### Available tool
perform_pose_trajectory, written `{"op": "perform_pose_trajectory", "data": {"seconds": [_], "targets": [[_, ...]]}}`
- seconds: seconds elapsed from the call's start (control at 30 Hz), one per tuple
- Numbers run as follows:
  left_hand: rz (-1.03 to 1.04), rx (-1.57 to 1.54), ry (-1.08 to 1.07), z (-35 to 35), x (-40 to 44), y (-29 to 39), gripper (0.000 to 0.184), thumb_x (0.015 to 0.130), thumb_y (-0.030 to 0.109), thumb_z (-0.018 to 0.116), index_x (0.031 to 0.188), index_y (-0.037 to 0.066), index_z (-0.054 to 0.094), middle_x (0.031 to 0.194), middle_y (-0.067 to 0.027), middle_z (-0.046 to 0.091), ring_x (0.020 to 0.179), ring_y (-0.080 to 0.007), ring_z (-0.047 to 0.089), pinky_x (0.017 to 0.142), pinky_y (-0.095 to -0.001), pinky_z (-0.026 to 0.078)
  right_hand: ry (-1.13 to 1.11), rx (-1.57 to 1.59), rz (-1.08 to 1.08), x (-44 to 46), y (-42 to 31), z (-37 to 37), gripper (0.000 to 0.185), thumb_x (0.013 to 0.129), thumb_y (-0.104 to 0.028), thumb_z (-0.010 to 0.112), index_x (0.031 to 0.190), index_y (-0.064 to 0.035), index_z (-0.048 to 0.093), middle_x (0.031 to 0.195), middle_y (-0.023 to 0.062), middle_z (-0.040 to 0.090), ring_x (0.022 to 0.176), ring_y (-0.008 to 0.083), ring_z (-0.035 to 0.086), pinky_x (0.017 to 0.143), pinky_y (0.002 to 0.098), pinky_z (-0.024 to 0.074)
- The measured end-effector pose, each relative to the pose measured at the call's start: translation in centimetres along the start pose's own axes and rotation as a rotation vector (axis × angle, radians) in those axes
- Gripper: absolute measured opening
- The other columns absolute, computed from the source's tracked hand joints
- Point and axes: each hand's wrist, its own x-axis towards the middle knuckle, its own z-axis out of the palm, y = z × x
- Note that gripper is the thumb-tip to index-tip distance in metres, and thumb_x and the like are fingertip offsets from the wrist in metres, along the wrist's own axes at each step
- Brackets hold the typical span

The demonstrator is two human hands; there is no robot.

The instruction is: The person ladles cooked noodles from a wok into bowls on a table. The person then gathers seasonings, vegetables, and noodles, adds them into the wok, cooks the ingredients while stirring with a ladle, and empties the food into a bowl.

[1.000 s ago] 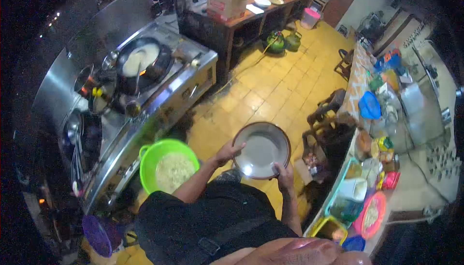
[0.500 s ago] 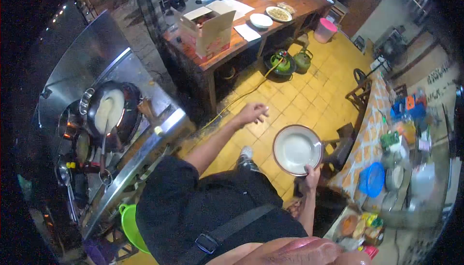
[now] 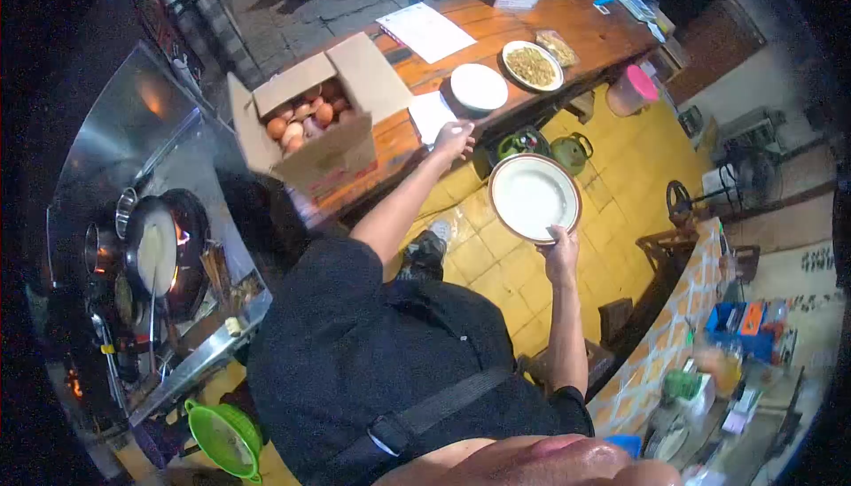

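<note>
My right hand grips the near edge of a white plate with a brown rim, thumb on top. The plate is bare and hangs over the floor. My left hand reaches out at the edge of the wooden table, with fingers loosely bent and apart and nothing seen in them. Close to it are a white sheet of paper and a white bowl. Beyond stands an oval dish of small yellowish-brown bits. Left of that hand is an open cardboard box holding eggs.
At left, a wok with pale contents and a ladle sits over flames on a metal stove. Green gas cylinders stand under the table. A green basket is low at left. A cluttered, tiled counter runs along the right.
I have stepped toward the wooden table, so the box and dishes appear nearer. The plate has moved forward in my right hand. My left hand has come up to the table's edge.
</note>
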Motion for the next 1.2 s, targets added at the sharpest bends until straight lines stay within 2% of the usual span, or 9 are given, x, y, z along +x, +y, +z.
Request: {"op": "perform_pose_trajectory", "data": {"seconds": [0.13, 0.23, 0.37, 0.43, 0.5, 0.7, 0.77, 1.07, 1.2], "targets": [[0.001, 0.01, 0.196, 1.7, 11.5, 0.5, 0.075, 0.085, 0.027, 0.061, 0.138, 0.004, 0.015, 0.073, -0.0136, 0.063, 0.049, -0.0192, 0.06, 0.038, -0.0304, 0.049, -0.009, -0.024, 0.044, 9.4, -1.3, 1.3, 0.035, 0.084, -0.01, 0.05, 0.118, -0.0039, 0.043, 0.091, 0.0114, 0.06, 0.061, 0.0169, 0.061, 0.043, 0.0277, 0.0497], [-0.123, -0.041, 0.238, 2.6, 15.1, 1.2, 0.068, 0.084, 0.009, 0.051, 0.139, 0.006, 0.011, 0.107, -0.0255, 0.057, 0.058, -0.0293, 0.066, 0.046, -0.0337, 0.058, -0.069, -0.09, 0.102, 15.6, -2.3, 1.3, 0.037, 0.085, -0.009, 0.048, 0.121, -0.007, 0.044, 0.092, 0.0088, 0.059, 0.068, 0.015, 0.06, 0.044, 0.0264, 0.0478], [-0.165, 0.041, 0.274, 2.1, 16.3, 3.6, 0.065, 0.083, 0.001, 0.043, 0.139, 0.006, 0.01, 0.119, -0.0299, 0.047, 0.062, -0.0345, 0.067, 0.048, -0.0366, 0.059, -0.125, -0.182, 0.153, 21.9, -3.1, 2.3, 0.039, 0.085, -0.011, 0.05, 0.123, -0.0061, 0.041, 0.091, 0.0084, 0.058, 0.069, 0.0151, 0.06, 0.047, 0.0266, 0.0492], [0.021, -0.175, 0.314, 2.1, 16.6, 3.9, 0.059, 0.083, 0.0, 0.042, 0.136, 0.003, 0.015, 0.114, -0.0307, 0.05, 0.061, -0.0344, 0.067, 0.045, -0.0376, 0.059, -0.219, -0.167, 0.112, 26.2, -3.2, 2.9, 0.041, 0.085, -0.012, 0.052, 0.124, -0.0064, 0.041, 0.093, 0.0087, 0.058, 0.072, 0.0154, 0.06, 0.048, 0.0271, 0.0499], [0.09, -0.114, 0.384, 1.9, 15.3, 6.2, 0.044, 0.084, 0.0, 0.041, 0.127, -0.002, 0.031, 0.101, -0.0272, 0.057, 0.055, -0.0305, 0.065, 0.043, -0.0353, 0.058, -0.309, -0.155, 0.108, 29.0, -2.7, 3.5, 0.043, 0.084, -0.013, 0.053, 0.125, -0.0066, 0.04, 0.095, 0.009, 0.058, 0.074, 0.0157, 0.06, 0.05, 0.0276, 0.0507], [0.139, 0.048, 0.432, 4.4, 14.3, 9.2, 0.037, 0.085, 0.0, 0.041, 0.121, -0.005, 0.034, 0.093, -0.0265, 0.06, 0.056, -0.0312, 0.066, 0.043, -0.0352, 0.057, -0.512, -0.13, 0.252, 36.9, -3.6, 9.8, 0.046, 0.084, -0.012, 0.054, 0.127, -0.0096, 0.039, 0.103, 0.0092, 0.056, 0.077, 0.0166, 0.058, 0.051, 0.029, 0.0494], [0.042, -0.02, 0.443, 5.9, 14.7, 8.9, 0.039, 0.084, 0.0, 0.042, 0.122, -0.005, 0.033, 0.1, -0.0293, 0.057, 0.057, -0.0326, 0.066, 0.045, -0.0373, 0.057, -0.678, -0.017, 0.259, 38.8, -2.9, 11.4, 0.046, 0.085, -0.011, 0.054, 0.128, -0.0118, 0.038, 0.102, 0.0084, 0.057, 0.076, 0.0162, 0.058, 0.049, 0.0278, 0.0468], [-0.094, -0.132, 0.615, 8.0, 18.0, 3.3, 0.052, 0.084, 0.002, 0.046, 0.132, -0.003, 0.027, 0.117, -0.0299, 0.05, 0.063, -0.0343, 0.067, 0.051, -0.0368, 0.059, -0.772, -0.039, 0.372, 41.0, -1.5, 13.2, 0.034, 0.094, -0.013, 0.048, 0.127, -0.0135, 0.04, 0.116, 0.0048, 0.055, 0.091, 0.0189, 0.058, 0.064, 0.0335, 0.0513], [-0.208, -0.082, 0.626, 7.7, 18.3, 2.8, 0.053, 0.085, 0.002, 0.046, 0.132, -0.002, 0.024, 0.109, -0.0303, 0.056, 0.066, -0.0354, 0.068, 0.05, -0.036, 0.059, -0.713, -0.073, 0.354, 41.6, 0.6, 13.2, 0.03, 0.094, -0.014, 0.048, 0.124, -0.0127, 0.042, 0.115, 0.0042, 0.056, 0.091, 0.0185, 0.057, 0.063, 0.0353, 0.0509]]}}
